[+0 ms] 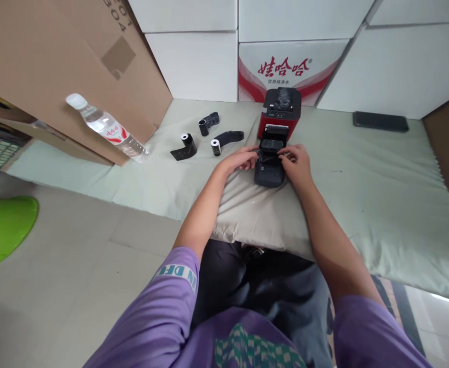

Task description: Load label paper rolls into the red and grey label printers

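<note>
A red and black receipt printer (280, 115) stands upright on the cloth-covered surface, its black front cover (269, 175) folded down toward me. My left hand (244, 159) is closed at the cover's left edge, fingers curled. On the right edge, my right hand (296, 161) pinches with thumb and forefinger. Dark parts between the hands blend together, so small details at the fingertips are hard to make out. To the left lie three small rolls of black paper with loose tails: one roll (203, 127) at the back, a second roll (188, 143), and a third roll (216, 147) nearest my left hand.
A clear water bottle (111, 132) leans against a large cardboard box (67, 66) on the left. White boxes (199, 64) line the back. A black phone (380, 122) lies at the back right. Something bright green (5, 230) is at the far left, below the surface's edge.
</note>
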### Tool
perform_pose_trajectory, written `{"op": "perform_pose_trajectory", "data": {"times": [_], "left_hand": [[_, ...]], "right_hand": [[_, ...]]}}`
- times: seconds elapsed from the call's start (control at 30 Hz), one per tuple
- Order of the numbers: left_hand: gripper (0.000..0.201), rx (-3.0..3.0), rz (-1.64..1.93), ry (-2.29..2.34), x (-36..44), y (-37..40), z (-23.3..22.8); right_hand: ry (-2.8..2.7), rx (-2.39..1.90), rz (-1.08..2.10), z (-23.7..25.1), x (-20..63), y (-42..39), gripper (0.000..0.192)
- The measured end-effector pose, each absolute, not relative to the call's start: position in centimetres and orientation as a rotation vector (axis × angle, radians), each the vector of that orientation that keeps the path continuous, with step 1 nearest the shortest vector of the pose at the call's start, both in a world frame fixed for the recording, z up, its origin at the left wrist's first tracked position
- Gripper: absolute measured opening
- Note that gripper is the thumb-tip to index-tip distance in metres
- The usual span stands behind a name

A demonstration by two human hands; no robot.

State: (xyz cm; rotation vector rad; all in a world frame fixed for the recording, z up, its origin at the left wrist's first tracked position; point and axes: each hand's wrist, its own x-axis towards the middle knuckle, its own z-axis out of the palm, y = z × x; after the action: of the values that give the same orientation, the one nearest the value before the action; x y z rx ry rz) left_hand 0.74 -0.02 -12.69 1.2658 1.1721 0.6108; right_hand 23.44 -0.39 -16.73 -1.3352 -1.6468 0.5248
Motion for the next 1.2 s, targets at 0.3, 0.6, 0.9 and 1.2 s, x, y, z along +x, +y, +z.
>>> {"op": "perform_pose_trajectory", "data": {"times": [0.3,0.6,0.9,1.2], "left_hand": [[0.059,1.300,0.601,1.188,0.9,-0.1,-12.4],[0.058,1.297,0.594,1.224,1.0,-0.2,-12.2],[0.065,1.309,0.641,1.165,0.5,0.1,-12.6],[0.031,1.422,1.155,1.232,-0.5,0.8,-12.7]], "right_hand": [[-1.954,-1.498,0.540,-14.9,25.1,0.0,0.040],[-2.389,-1.781,0.387,-10.5,23.0,2.4,0.033],[-1.982,-1.332,0.300,-10.2,25.0,-0.2,0.040],[-1.901,-1.120,0.347,-9.1,21.6,-1.9,0.043]]}}
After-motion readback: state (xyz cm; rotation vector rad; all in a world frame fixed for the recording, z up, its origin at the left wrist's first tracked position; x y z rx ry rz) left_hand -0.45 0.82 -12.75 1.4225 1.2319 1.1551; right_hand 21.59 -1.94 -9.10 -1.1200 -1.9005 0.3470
